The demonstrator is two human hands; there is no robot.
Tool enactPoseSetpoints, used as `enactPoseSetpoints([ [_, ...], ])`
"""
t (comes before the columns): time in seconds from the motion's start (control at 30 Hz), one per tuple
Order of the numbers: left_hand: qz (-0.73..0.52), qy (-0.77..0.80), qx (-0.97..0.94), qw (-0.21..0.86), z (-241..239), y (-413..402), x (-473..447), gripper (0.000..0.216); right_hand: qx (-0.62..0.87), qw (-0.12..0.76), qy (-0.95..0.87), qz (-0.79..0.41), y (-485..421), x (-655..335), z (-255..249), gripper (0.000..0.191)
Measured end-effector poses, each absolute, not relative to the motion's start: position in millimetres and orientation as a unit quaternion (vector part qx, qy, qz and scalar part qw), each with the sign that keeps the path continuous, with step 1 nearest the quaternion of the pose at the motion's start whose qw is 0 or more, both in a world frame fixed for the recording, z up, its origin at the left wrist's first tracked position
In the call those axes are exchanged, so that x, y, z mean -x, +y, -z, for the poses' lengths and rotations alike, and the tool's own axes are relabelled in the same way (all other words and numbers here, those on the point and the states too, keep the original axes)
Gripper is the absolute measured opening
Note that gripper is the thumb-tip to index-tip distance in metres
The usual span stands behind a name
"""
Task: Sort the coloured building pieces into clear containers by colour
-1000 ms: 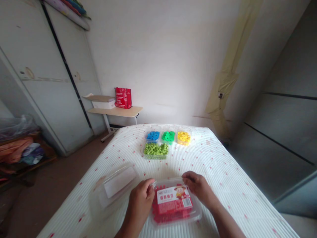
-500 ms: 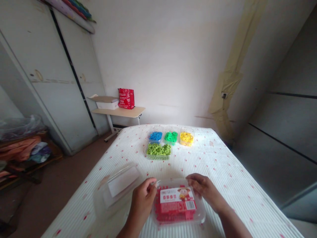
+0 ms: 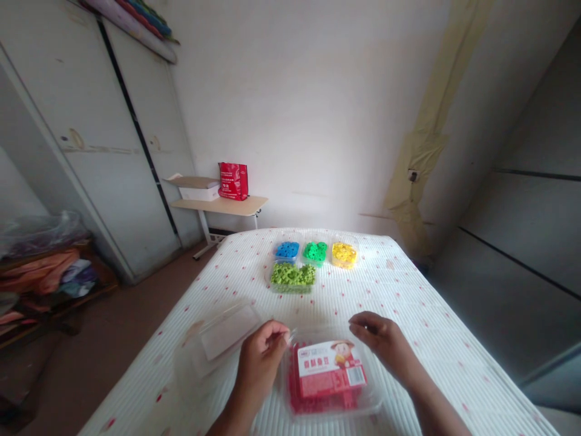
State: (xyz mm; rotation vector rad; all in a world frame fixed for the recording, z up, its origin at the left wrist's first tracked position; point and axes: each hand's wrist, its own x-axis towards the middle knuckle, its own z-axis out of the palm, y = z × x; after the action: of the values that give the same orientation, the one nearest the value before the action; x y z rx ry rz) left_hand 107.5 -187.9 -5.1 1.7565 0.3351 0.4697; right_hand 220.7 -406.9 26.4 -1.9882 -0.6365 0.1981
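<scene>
A clear plastic box with red pieces and a red-and-white label lies on the white spotted bed in front of me. My left hand pinches the box's lid at its far left corner, fingers closed. My right hand grips the lid's far right corner with curled fingers. The lid looks slightly lifted at the far edge.
An open clear box lies left of my left hand. Farther away sit boxes of light green, blue, green and yellow pieces. A side table with a red bag stands by the wall.
Both hands have risen a little at the box's far corners, and the lid's far edge has come up slightly. The view has shifted a bit to the left.
</scene>
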Motion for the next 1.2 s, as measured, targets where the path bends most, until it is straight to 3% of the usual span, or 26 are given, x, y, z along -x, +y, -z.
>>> enactPoseSetpoints([
  [0.17, -0.149, 0.152, -0.675, 0.707, -23.4, -193.1, -98.6, 0.026, 0.782, 0.548, -0.256, -0.151, -413.9, -219.2, -45.4, 0.025],
  [0.33, -0.172, 0.109, -0.672, 0.712, -48.1, -189.6, -88.1, 0.024, 0.754, 0.582, -0.25, -0.176, -419.0, -210.0, -71.3, 0.028],
  [0.63, -0.257, 0.002, -0.771, 0.583, -36.0, -176.5, -81.4, 0.004, 0.78, 0.531, -0.331, -0.016, -424.6, -195.8, -70.1, 0.011],
  [0.77, -0.316, -0.019, -0.802, 0.507, -27.6, -178.8, -81.9, 0.013, 0.792, 0.505, -0.335, 0.077, -424.9, -194.1, -56.3, 0.009],
  [0.93, -0.334, -0.039, -0.837, 0.433, -19.5, -182.7, -83.5, 0.015, 0.799, 0.471, -0.357, 0.11, -424.4, -194.5, -40.5, 0.007],
  [1.1, -0.372, 0.051, -0.767, 0.519, -17.8, -176.4, -87.1, 0.008, 0.79, 0.504, -0.319, 0.145, -425.4, -195.1, -38.7, 0.009],
  [1.2, -0.404, 0.152, -0.677, 0.596, -18.7, -162.7, -89.3, 0.016, 0.802, 0.475, -0.345, 0.108, -430.0, -189.9, -42.7, 0.008],
])
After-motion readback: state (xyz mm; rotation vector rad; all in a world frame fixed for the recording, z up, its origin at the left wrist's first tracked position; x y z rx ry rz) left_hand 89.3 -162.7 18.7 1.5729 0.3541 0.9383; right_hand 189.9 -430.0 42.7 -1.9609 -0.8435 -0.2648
